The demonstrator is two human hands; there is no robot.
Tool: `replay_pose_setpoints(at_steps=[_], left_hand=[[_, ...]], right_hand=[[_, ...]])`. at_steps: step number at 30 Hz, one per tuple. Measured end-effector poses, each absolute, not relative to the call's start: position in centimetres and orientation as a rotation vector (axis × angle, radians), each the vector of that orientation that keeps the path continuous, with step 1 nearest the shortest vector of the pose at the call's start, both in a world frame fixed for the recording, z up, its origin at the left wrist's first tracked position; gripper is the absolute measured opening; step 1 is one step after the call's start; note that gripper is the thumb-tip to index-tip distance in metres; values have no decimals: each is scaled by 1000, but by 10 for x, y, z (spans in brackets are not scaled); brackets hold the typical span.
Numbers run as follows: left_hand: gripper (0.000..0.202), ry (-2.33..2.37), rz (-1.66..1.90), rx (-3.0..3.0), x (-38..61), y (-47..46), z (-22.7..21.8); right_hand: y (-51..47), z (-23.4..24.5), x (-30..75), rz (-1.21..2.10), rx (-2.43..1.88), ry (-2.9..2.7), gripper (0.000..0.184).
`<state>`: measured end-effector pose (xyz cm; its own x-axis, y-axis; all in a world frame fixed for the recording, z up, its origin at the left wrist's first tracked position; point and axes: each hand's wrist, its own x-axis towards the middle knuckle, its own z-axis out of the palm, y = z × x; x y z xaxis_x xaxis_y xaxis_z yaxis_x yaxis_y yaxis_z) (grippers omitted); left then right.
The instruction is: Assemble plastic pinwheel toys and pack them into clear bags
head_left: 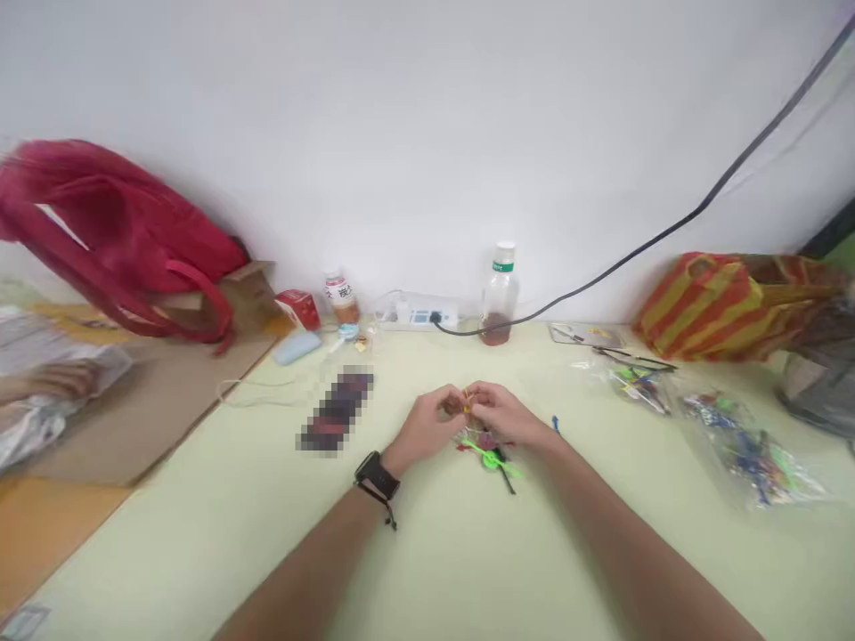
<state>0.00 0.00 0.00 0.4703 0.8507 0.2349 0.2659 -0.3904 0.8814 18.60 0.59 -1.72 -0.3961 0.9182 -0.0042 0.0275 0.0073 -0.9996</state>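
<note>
My left hand (427, 425), with a black watch at its wrist, and my right hand (502, 411) meet over the middle of the pale green table (427, 552). Both pinch a small yellow-orange piece (466, 398) between their fingertips. Just below the hands lies a little heap of plastic parts: a bright green propeller-like piece (491, 458), some red bits and a black stick. A small blue piece (555, 423) lies to the right of my right wrist.
A red bag (113, 240) and brown cardboard sit at back left. Two bottles (500, 298), a white power strip (418, 313) and a black cable line the wall. Clear packets of coloured parts (748, 450) and a striped bag (721, 307) lie right. Another person's hand (57, 381) shows far left.
</note>
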Motion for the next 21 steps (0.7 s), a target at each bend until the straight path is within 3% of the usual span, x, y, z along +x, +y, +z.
replay_pose_setpoints(at_steps=[21], left_hand=[[9,943,894,1891,-3,-2,0]], right_hand=[[-8,5,184,1555,-1095,-1469,26]])
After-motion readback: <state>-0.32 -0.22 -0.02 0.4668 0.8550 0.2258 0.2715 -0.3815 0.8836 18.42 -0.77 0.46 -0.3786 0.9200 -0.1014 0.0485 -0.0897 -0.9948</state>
